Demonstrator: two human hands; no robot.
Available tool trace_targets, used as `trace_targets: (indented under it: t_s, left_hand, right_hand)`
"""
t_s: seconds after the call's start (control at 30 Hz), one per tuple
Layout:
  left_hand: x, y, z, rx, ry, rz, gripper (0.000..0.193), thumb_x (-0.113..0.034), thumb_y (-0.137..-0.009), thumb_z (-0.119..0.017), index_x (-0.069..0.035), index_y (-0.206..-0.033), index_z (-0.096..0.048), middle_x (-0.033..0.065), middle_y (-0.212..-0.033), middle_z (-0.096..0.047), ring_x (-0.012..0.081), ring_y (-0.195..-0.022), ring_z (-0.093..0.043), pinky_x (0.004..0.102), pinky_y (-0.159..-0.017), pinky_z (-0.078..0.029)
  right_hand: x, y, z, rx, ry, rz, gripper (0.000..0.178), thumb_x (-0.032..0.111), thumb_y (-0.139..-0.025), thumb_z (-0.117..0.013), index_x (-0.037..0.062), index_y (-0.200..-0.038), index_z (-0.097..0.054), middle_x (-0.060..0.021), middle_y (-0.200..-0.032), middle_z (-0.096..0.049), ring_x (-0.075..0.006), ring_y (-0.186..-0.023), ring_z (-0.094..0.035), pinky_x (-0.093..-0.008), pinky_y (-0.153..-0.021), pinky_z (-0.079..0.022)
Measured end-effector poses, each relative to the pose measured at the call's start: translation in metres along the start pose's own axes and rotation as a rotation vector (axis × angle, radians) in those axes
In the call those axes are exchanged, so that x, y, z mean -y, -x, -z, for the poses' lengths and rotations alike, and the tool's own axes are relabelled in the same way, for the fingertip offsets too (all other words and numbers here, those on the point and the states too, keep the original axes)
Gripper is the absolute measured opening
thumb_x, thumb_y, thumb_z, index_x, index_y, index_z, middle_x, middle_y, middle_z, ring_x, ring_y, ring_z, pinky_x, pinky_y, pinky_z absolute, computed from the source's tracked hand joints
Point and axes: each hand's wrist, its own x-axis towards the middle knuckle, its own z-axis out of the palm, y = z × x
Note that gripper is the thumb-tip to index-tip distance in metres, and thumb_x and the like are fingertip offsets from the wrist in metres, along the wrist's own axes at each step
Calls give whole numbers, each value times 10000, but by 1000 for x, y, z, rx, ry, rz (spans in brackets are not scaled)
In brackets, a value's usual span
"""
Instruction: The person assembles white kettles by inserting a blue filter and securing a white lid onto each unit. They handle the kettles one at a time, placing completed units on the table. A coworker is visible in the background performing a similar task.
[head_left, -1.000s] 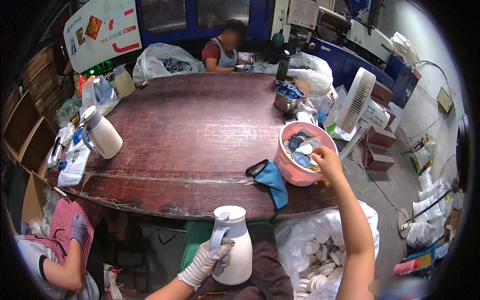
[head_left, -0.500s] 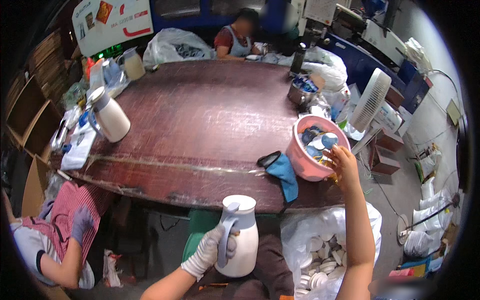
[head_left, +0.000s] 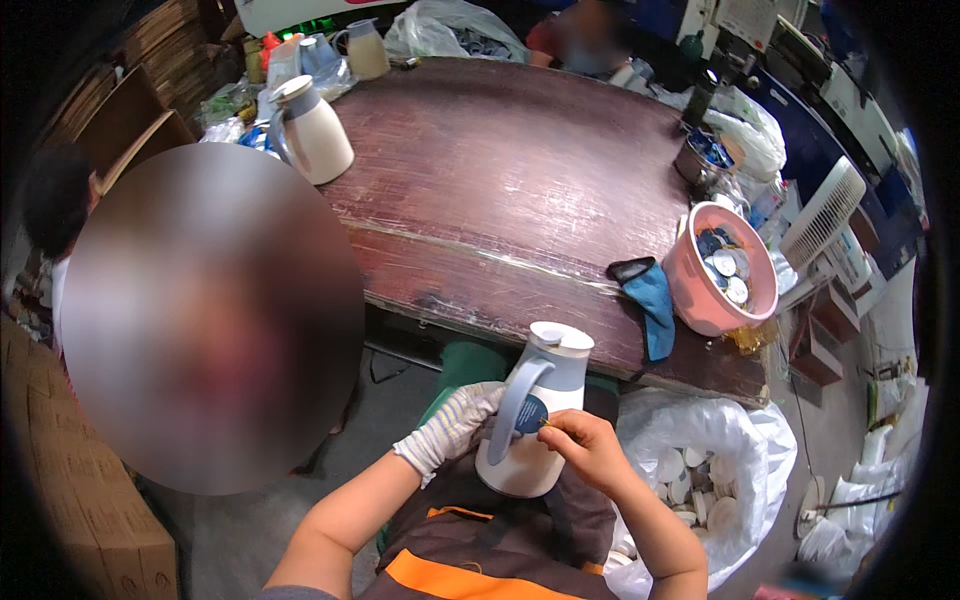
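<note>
A cream-white insulated jug (head_left: pixel 525 470) with a grey-blue collar and handle stands upright over my lap. My left hand (head_left: pixel 458 424), in a striped knit glove, is closed around its handle. My bare right hand (head_left: pixel 588 448) pinches a round dark blue tag (head_left: pixel 532 413) at its cord edge. The tag lies against the jug's side beside the handle; whether its cord loops around anything I cannot tell. To the right on the table, a pink bucket (head_left: pixel 683 277) contains several similar blue and white round tags.
A blue cloth (head_left: pixel 655 312) hangs over the edge of the dark red table (head_left: pixel 500 150). Another jug (head_left: pixel 318 142) stands at the table's left. Below right, a plastic-lined bag (head_left: pixel 765 455) holds white round lids. A fan (head_left: pixel 825 212) stands beyond the bucket.
My right hand has come from the pink bucket down to the jug, bringing a blue tag. My left hand still grips the handle. The view has shifted left and downward.
</note>
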Motion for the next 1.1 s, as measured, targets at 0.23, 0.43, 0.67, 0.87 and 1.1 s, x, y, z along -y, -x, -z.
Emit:
trace_targets:
  t_s: [0.23,0.43,0.67,0.87,1.1]
  left_hand:
    - [20,-28,0,11,-464,-445,255,-316,-959,-556,-74,-1007,-621,2,-957,-613,112,-903,-526,287,-837,-448]
    - [23,-52,-5,-501,-230,-442,203,-215,-1000,-521,-41,-1087,-581,4,-963,-585,85,-885,-525,236,-799,-458]
    - [-14,-24,-28,-327,-162,-348,168,-96,-964,-548,-44,-1122,-568,23,-990,-585,100,-899,-531,232,-804,-476]
    - [-3,-18,-38,-317,-298,-780,173,-52,-903,-585,-47,-1076,-591,66,-1002,-597,184,-926,-578,296,-853,-481]
    - [-16,11,-49,-197,-964,-1088,264,-87,-810,-616,-54,-1072,-616,139,-1012,-584,347,-933,-566,414,-828,-463]
  right_hand:
    - [-10,-1,13,-127,-106,-64,137,101,-856,-653,-36,-867,-662,-101,-754,-650,-195,-701,-605,-305,-657,-464]
    - [-18,-6,14,-167,25,260,258,170,-968,-536,-28,-1113,-614,-121,-1072,-644,-213,-928,-628,-309,-767,-498]
    - [-9,-16,10,-233,-770,81,338,101,-950,-569,-42,-1253,-535,-135,-1143,-622,-175,-941,-596,-264,-756,-497]
    - [14,-27,-1,-341,-200,196,460,20,-910,-593,15,-1360,-497,-76,-1175,-621,-72,-655,-550,-198,-536,-391]
    - [-8,-22,3,-224,267,429,424,23,-847,-669,8,-1259,-573,-94,-1128,-614,-163,-917,-567,-285,-771,-476]
